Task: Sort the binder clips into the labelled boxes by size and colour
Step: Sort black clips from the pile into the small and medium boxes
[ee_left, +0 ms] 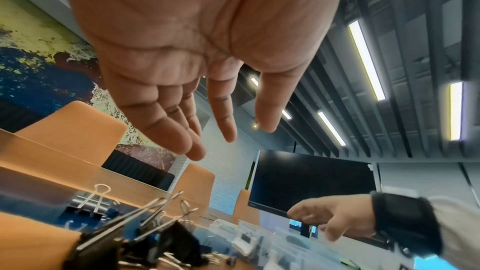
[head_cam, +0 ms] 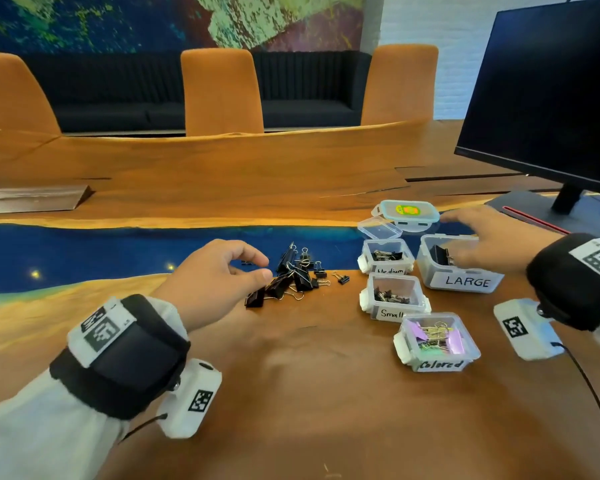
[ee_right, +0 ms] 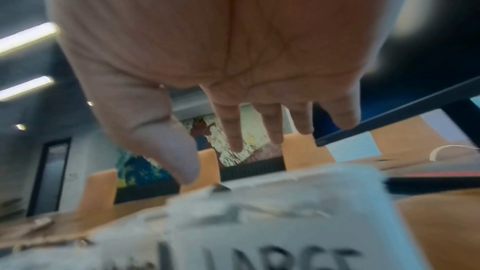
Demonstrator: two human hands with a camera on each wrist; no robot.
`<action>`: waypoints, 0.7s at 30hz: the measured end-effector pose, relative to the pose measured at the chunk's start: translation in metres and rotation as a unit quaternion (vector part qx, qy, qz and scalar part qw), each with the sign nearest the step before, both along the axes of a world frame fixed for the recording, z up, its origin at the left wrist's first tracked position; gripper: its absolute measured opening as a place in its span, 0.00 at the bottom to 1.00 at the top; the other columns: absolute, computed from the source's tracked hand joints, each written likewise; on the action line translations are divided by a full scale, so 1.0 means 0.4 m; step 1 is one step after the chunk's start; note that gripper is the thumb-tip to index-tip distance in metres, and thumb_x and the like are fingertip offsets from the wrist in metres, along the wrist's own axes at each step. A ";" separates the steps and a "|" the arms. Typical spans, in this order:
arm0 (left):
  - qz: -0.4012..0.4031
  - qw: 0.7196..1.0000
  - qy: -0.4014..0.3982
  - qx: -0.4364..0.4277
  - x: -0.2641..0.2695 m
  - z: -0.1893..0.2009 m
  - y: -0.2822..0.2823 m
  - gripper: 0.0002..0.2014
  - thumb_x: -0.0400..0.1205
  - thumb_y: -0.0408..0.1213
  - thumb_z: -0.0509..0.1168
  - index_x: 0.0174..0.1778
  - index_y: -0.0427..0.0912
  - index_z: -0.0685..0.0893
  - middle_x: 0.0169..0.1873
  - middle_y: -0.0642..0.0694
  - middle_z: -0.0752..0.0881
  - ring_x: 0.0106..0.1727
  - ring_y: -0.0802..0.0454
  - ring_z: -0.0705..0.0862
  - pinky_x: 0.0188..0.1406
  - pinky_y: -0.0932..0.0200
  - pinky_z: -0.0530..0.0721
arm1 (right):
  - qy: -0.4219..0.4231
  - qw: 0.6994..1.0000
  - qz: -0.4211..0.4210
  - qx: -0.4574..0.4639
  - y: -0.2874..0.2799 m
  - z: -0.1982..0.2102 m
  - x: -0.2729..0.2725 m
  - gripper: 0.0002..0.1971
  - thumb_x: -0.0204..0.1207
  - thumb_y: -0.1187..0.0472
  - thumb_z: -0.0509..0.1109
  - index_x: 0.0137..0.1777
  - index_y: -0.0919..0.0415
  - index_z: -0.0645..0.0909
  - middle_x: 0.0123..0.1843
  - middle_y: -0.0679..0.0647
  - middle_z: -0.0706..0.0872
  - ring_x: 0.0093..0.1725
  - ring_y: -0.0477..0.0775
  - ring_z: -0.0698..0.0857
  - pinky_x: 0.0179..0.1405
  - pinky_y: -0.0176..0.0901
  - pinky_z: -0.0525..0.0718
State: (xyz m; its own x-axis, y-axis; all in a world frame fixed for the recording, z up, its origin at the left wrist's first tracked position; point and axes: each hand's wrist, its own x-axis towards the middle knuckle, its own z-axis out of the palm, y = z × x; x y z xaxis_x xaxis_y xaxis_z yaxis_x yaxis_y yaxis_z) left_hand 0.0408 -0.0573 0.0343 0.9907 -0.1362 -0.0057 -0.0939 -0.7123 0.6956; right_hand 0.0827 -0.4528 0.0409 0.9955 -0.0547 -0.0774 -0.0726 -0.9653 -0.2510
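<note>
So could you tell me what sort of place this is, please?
Probably an office meeting room: a long wood-and-blue-resin table, orange upholstered chairs along it, a black monitor and a dark sofa under a mural.

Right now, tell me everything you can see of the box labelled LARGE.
The LARGE box is a translucent, plastic-looking tub with its lid off, upright on the wooden table, right of the Medium box. A white label with handwritten black "LARGE" is on its near wall. At least one big black binder clip lies inside at the left. The right hand hovers open over its mouth; whether it touches the rim is unclear.
</note>
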 end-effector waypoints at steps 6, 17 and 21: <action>0.007 0.988 -0.007 0.152 0.151 -0.034 0.049 0.12 0.80 0.49 0.75 0.57 0.55 0.85 0.58 0.55 0.84 0.55 0.56 0.83 0.54 0.56 0.77 | -0.056 0.989 0.112 0.078 0.172 0.061 -0.101 0.35 0.76 0.53 0.76 0.80 0.40 0.66 0.78 0.36 0.64 0.74 0.38 0.64 0.71 0.38 0.64; -0.100 0.926 0.099 0.351 0.194 -0.108 -0.002 0.35 0.72 0.52 0.81 0.75 0.55 0.79 0.69 0.51 0.83 0.65 0.48 0.83 0.64 0.52 0.82 | -0.059 0.935 0.174 0.304 0.346 -0.003 -0.208 0.29 0.76 0.51 0.74 0.75 0.33 0.70 0.66 0.17 0.67 0.61 0.15 0.68 0.66 0.28 0.70; -0.097 0.936 0.102 0.323 0.160 -0.083 0.015 0.26 0.72 0.52 0.80 0.66 0.52 0.85 0.58 0.53 0.88 0.57 0.52 0.86 0.60 0.53 0.85 | -0.062 0.926 0.165 0.335 0.352 -0.036 -0.225 0.28 0.77 0.51 0.75 0.74 0.32 0.72 0.70 0.24 0.73 0.70 0.22 0.69 0.67 0.31 0.71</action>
